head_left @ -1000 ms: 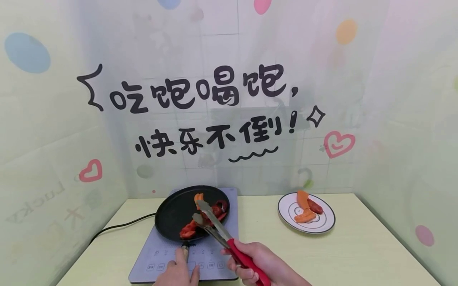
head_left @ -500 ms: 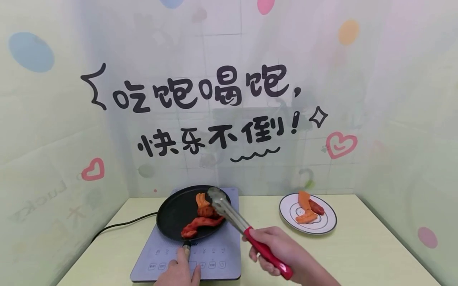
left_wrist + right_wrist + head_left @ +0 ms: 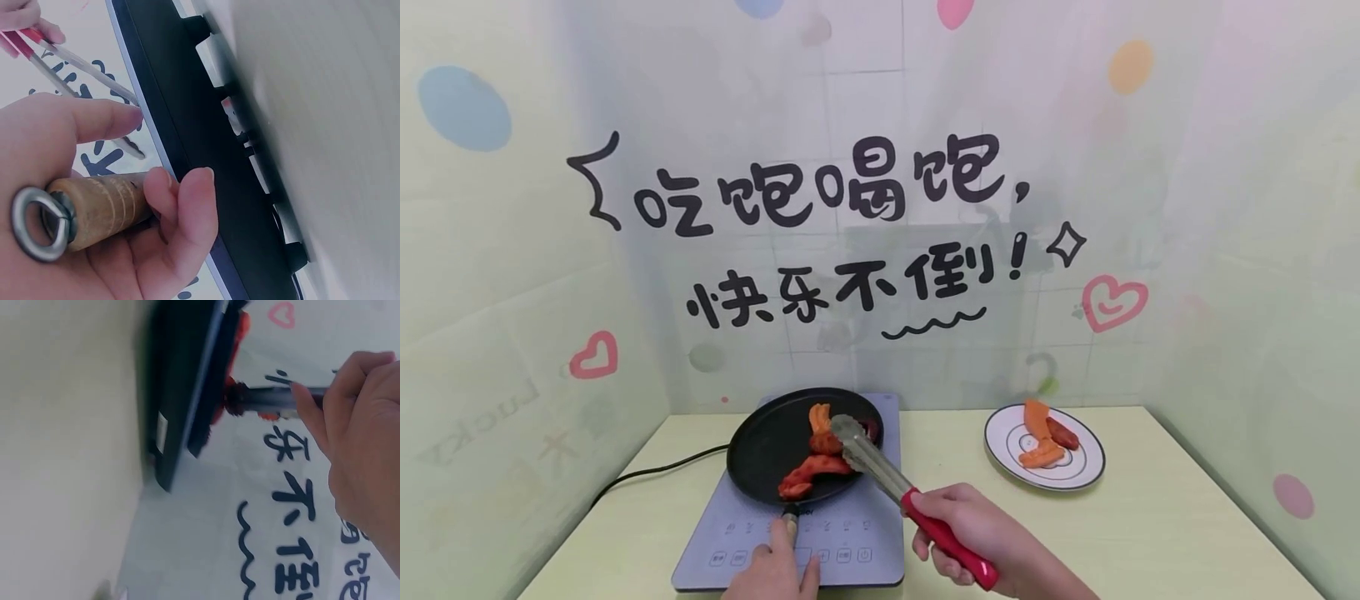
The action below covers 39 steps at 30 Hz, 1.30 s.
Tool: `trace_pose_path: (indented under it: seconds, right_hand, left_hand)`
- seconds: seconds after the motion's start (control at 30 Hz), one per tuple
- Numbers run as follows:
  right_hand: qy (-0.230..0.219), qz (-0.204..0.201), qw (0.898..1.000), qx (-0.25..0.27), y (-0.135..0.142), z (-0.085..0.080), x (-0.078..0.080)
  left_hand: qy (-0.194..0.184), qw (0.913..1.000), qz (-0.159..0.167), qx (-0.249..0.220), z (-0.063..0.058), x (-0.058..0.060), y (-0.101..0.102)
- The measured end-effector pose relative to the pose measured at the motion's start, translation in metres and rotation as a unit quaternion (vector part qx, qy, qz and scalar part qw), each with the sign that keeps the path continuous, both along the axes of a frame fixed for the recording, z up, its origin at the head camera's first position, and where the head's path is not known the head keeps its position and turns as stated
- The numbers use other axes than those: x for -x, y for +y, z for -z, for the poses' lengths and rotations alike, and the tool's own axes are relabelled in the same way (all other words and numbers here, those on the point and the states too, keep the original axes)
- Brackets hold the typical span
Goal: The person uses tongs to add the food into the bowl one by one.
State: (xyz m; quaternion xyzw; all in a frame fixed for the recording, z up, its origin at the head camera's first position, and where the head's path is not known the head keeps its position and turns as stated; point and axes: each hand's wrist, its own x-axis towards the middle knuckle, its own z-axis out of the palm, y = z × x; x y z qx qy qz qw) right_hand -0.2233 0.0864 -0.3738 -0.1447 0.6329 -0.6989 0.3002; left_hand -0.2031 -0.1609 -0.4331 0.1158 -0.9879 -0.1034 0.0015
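My left hand (image 3: 769, 573) grips the wooden handle (image 3: 103, 209) of a black frying pan (image 3: 763, 442); a metal ring hangs at the handle's end in the left wrist view. In my right hand (image 3: 976, 533) are metal food tongs (image 3: 882, 463) with red grips. Their tips overlap the food at the pan's right side in the head view, and the left wrist view shows the two arms spread apart. Inside the pan lie a long red meat-like piece (image 3: 808, 477), a browner piece (image 3: 824, 443) and an orange ridged slice (image 3: 820, 415).
Beneath the pan is a flat induction cooker (image 3: 715, 537) with touch buttons, its black cord (image 3: 658, 471) running left. A white plate (image 3: 1009, 457) at the right carries orange slices (image 3: 1040, 455) and a red piece (image 3: 1063, 433). A printed curtain encloses the pale table (image 3: 1150, 533).
The tongs rose off the food and swung right, then came back slightly left and down over the pan's right side. The left hand stays on the handle.
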Motion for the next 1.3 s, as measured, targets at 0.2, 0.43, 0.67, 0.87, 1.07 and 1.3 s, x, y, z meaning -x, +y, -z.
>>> trace_pose_path:
  seconds: [0.2,0.43,0.67,0.87,1.07,1.3]
  right_hand:
    - [-0.028,-0.01,0.999,0.032,-0.019,0.017,0.002]
    - [-0.014,0.002,0.999,0.047,-0.023,0.019,0.004]
    - [0.002,0.039,0.999,0.037,-0.015,0.008,0.004]
    - [0.006,0.056,0.998,0.025,-0.004,0.003,0.003]
    - [0.005,0.079,0.997,-0.001,0.013,0.004,0.003]
    - [0.037,0.132,0.988,-0.07,0.045,0.011,0.01]
  left_hand:
    - [-0.005,1.0,-0.001,0.002,0.0,0.001,0.0]
    - [-0.003,1.0,-0.001,-0.006,-0.001,0.0,0.0]
    - [-0.005,1.0,-0.007,-0.005,-0.004,-0.001,0.001]
    - [-0.008,0.9999,-0.01,-0.004,-0.004,-0.001,0.002]
    - [-0.004,0.9999,-0.011,-0.001,0.0,0.0,0.003]
    - [-0.01,0.9999,-0.012,0.0,0.0,0.002,0.003]
